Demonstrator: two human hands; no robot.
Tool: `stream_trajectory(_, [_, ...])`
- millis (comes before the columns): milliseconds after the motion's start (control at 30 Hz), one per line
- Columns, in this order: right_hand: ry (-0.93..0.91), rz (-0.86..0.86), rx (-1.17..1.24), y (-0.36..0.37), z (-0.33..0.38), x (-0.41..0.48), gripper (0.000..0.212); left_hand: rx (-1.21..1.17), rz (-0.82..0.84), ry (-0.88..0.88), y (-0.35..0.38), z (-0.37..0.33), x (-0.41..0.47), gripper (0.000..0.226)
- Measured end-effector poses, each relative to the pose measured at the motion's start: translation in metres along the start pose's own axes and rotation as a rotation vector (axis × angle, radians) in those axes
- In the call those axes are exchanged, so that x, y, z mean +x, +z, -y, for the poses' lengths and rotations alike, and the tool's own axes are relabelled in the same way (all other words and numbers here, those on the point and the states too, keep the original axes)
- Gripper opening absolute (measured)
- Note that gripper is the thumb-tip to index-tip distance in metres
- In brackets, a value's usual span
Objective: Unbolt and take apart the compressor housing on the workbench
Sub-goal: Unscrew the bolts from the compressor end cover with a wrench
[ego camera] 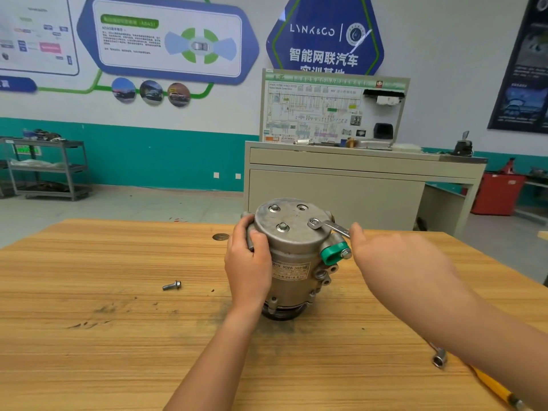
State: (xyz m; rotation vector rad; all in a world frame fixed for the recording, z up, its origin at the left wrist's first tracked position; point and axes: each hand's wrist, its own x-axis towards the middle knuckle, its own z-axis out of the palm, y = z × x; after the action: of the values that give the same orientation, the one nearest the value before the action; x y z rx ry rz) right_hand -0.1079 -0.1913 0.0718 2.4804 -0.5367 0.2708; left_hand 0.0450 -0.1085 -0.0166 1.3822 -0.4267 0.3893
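The compressor (292, 262) stands upright on the wooden workbench (118, 336), with its pulley end down. The left hand (247, 262) grips the left side of its housing, fingers curled around the edge. On the top cover of the compressor a ring spanner (329, 226) sits on 1 cover bolt (313, 222); the right hand (394, 262) holds its handle end, thumb on top. Left of the compressor lies 1 loose bolt (172, 285). Right of it and nearer to the person lies a yellow-handled socket wrench (439, 358).

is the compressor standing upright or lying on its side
Upright: the compressor stands pulley end down on the workbench, end cap facing up.
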Motion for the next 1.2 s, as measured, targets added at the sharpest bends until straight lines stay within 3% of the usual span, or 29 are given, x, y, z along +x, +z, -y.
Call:
stream_trajectory(100, [0.043,-0.128,-0.071,0.013,0.003,-0.013,0.057,-0.016,0.021,0.006,-0.003,-0.001,0.002,0.029])
stream_trajectory(233, [-0.002,-0.685,0.037,0.056,-0.024,-0.001,0.019,-0.032,0.053,0.013,-0.006,0.002,0.013,0.031])
stream_trajectory(367, [-0.056,-0.852,0.095,0.078,-0.044,0.052,0.022,-0.03,0.08,0.038,-0.009,0.007,0.024,0.032])
stream_trajectory(433, [-0.079,-0.817,0.129,0.075,-0.04,0.084,0.029,-0.04,0.077,0.037,-0.01,0.009,0.027,0.032])
stream_trajectory(500, [-0.251,-0.79,0.186,0.061,-0.031,0.113,0.036,-0.054,0.071,0.034,-0.01,0.009,0.027,0.032])
stream_trajectory(600, [-0.475,-0.8,0.138,0.039,-0.024,0.14,0.02,-0.067,0.051,0.02,-0.013,0.009,0.027,0.031])
stream_trajectory(667, [-0.296,-0.842,0.324,0.028,-0.025,0.142,0.01,-0.075,0.028,-0.012,-0.014,0.009,0.025,0.03])
stream_trajectory(733, [0.009,-0.828,0.687,0.023,-0.027,0.131,0.021,-0.091,-0.014,-0.034,-0.014,0.01,0.022,0.029])
stream_trajectory(800, [0.117,-0.728,0.946,0.023,-0.028,0.112,0.025,-0.108,-0.058,-0.042,-0.013,0.01,0.017,0.029])
stream_trajectory(833, [0.097,-0.683,0.904,0.023,-0.026,0.098,0.028,-0.11,-0.07,-0.038,-0.012,0.009,0.015,0.028])
stream_trajectory(933, [-0.026,-0.431,0.474,0.026,-0.015,0.049,0.043,-0.087,-0.056,-0.014,-0.01,0.007,0.009,0.027])
stream_trajectory(1033, [-0.009,-0.193,0.321,0.032,-0.015,0.014,0.047,-0.07,-0.025,0.001,-0.008,0.004,0.004,0.025])
stream_trajectory(1200, [0.029,-0.159,0.233,0.029,-0.016,-0.002,0.054,-0.079,-0.017,0.007,-0.004,0.003,0.002,0.026])
